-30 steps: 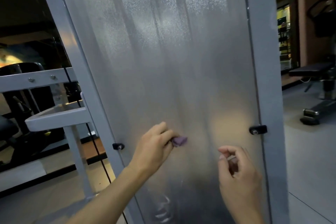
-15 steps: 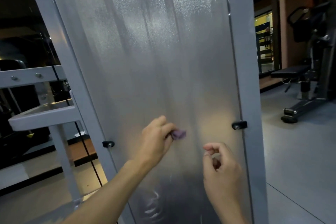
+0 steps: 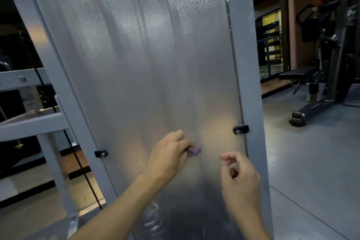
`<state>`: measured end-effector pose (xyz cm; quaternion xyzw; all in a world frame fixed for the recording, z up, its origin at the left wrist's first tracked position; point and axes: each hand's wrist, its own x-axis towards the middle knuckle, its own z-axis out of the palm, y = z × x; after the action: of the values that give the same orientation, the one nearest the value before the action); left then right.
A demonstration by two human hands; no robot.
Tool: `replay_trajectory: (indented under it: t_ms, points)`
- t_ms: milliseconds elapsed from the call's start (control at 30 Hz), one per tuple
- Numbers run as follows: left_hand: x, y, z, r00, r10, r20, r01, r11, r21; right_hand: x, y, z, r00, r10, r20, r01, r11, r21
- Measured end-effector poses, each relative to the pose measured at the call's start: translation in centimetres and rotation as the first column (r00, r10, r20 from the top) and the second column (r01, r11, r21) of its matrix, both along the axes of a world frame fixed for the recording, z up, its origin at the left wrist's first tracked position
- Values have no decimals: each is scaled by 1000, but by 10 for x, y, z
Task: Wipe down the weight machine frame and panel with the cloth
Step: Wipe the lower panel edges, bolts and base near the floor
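Observation:
A tall frosted panel point(image 3: 148, 60) fills the middle of the view, set between two grey frame posts, the left post point(image 3: 58, 76) and the right post point(image 3: 245, 68). My left hand point(image 3: 168, 157) grips a small bunched purple cloth point(image 3: 194, 151) against the lower part of the panel; only a corner of the cloth shows past the fingers. My right hand point(image 3: 238, 178) hovers just right of the cloth in front of the panel, fingers loosely curled, holding nothing. Black clips, the left clip point(image 3: 101, 153) and the right clip point(image 3: 241, 129), fasten the panel to the posts.
Grey crossbars point(image 3: 29, 122) of the machine and a black cable point(image 3: 81, 165) sit to the left. A black weight bench and rack point(image 3: 315, 87) stand on the grey floor point(image 3: 311, 161) at the right.
The view has shifted, so the panel sits further left in the frame. My left hand stays on the panel with the cloth; my right hand keeps close beside it.

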<state>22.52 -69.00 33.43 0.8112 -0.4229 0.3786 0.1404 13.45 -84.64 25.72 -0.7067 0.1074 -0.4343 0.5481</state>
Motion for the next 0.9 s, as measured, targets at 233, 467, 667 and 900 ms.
replay_trajectory:
  t_ms: [233,467,667,900]
  points:
    - [-7,-22,27,999,11,43,-4,989,-150,-2,-6,-2,1000,22,-21,-22,1000,11]
    - [-4,-22,-6,1000,-5,-6,6,999,45,-7,-12,-1,1000,23,3,-23,999,32]
    - [-7,-28,53,996,79,48,-69,983,-169,-8,-15,0,999,43,-26,-42,998,45]
    - [-9,-34,-24,999,-40,-2,40,998,56,-10,-15,5,998,25,-60,-23,999,39]
